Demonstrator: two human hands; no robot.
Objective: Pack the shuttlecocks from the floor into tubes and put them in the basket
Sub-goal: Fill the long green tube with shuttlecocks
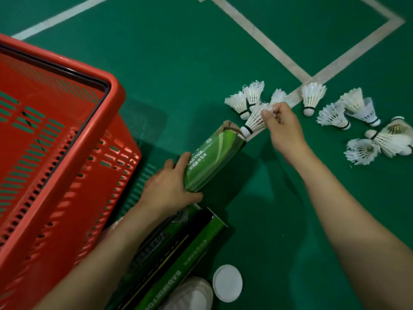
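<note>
- Left hand [166,189] grips the green tube [212,162], mouth at one o'clock.
- Right hand [282,128] pinches a shuttlecock [254,120] by its feathers; feed it in cork-first, straight.

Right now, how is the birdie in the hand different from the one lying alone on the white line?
The held shuttlecock is pinched by its feathers in the right hand; the lone shuttlecock lies on the white line with no hand on it. The held shuttlecock's cork sits at the torn mouth of the green tube; the lone shuttlecock lies well apart from it. Both have white feathers, a white cork and a dark band.
</note>
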